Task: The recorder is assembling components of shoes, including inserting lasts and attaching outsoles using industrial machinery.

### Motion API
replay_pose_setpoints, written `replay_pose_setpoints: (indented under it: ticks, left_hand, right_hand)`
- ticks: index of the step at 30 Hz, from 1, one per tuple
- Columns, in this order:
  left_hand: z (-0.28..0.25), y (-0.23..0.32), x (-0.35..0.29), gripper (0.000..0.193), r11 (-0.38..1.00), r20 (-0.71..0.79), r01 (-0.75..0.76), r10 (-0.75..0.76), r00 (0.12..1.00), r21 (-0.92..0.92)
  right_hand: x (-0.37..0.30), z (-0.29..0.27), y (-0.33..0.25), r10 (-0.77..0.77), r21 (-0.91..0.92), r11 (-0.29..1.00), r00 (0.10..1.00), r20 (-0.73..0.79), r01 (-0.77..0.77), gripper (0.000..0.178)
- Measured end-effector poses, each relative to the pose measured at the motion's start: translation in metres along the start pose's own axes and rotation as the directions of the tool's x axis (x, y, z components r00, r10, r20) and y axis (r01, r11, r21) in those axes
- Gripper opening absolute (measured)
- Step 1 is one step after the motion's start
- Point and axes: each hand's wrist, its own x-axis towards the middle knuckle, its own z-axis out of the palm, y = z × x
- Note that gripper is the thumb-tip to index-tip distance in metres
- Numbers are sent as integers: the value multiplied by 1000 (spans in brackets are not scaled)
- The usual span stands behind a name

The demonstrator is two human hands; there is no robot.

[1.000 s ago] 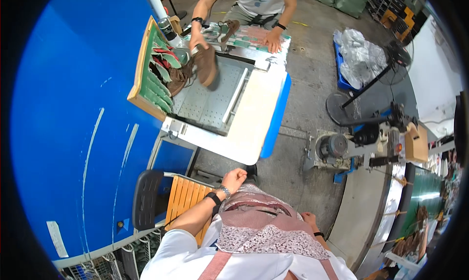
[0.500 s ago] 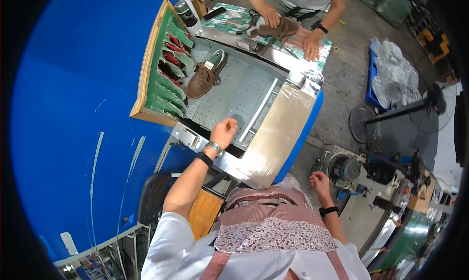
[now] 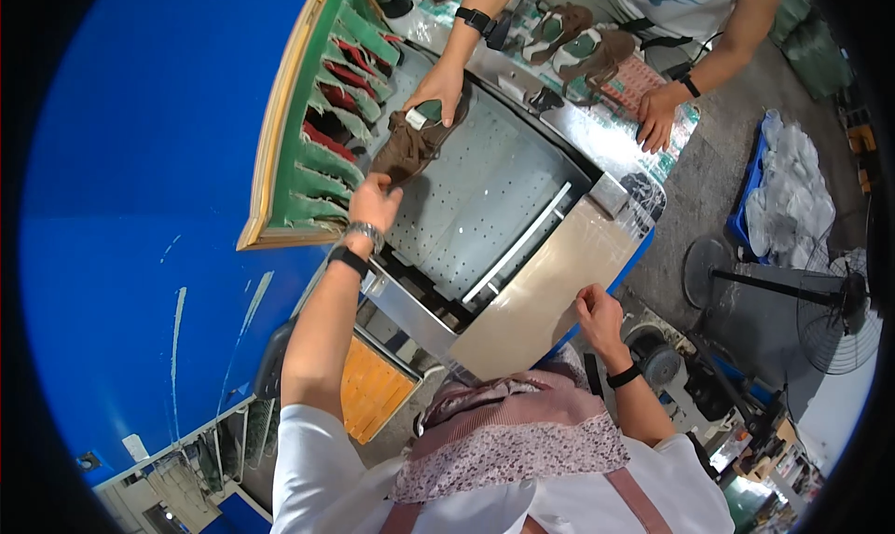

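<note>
A brown lace-up shoe (image 3: 403, 154) with a green lining and a white label lies over the perforated metal bed (image 3: 466, 203), by the flap curtain. At its toe is my left hand (image 3: 373, 201), with the fingers closed on the front end. A co-worker's hand (image 3: 443, 91) grips the heel end of the same shoe. My right hand (image 3: 601, 321) is held above the near corner of the metal panel (image 3: 531, 292), its fingers curled in and nothing seen in them.
Green and red flaps (image 3: 340, 96) hang in a wood-edged opening on the left. Beyond the bed, more brown shoes (image 3: 597, 54) stand on a patterned table before the co-worker. At right are a floor fan (image 3: 834, 306) and a blue crate of clear plastic (image 3: 783, 189).
My left hand has moved forward to the shoe's toe. The co-worker's hand has reached in and taken the heel end. My right hand has risen toward the metal panel.
</note>
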Motion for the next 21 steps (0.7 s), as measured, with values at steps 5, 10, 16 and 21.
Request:
replay_pose_setpoints:
  ticks: [5,10,16,21]
  left_hand:
    - [20,-36,12,35,1000,56,6,-6,998,3]
    - [19,-50,21,26,995,-3,-29,29,1000,-93]
    - [14,-54,15,23,992,71,-18,27,997,-123]
    - [15,-49,11,29,993,155,-18,37,987,-120]
  right_hand:
    - [0,14,-4,44,-38,998,995,-85,-48,16]
    - [-4,21,-5,83,-78,992,985,-152,-96,13]
    - [-5,22,-7,112,-70,989,974,-195,-127,13]
    - [-9,24,-6,97,-45,993,973,-208,-109,14]
